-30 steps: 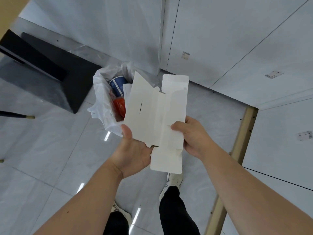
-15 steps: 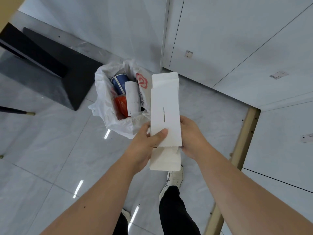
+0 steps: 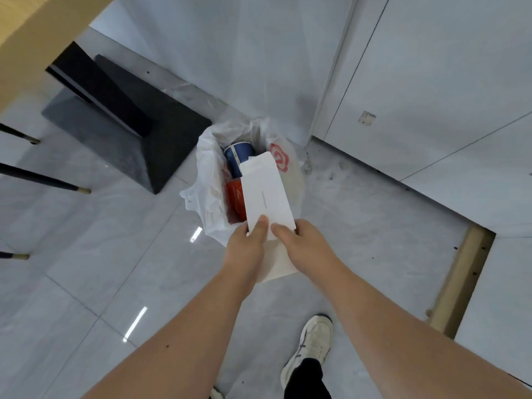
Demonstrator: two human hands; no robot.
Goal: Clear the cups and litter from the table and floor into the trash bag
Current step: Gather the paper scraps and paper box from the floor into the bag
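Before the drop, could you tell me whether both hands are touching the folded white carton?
Touching. The head view shows the left hand and right hand with thumbs pressed on the carton.

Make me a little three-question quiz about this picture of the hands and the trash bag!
1. True or false: both hands hold the folded white cardboard.
2. Which cup lies deepest in the white trash bag, farthest from the hands? A) green cup B) blue paper cup C) yellow cup
3. Fill in: the far end of the cardboard is over the bag's ____.

Key
1. True: the left hand and right hand pinch its near end.
2. B: the blue paper cup shows beyond a red item.
3. Opening.
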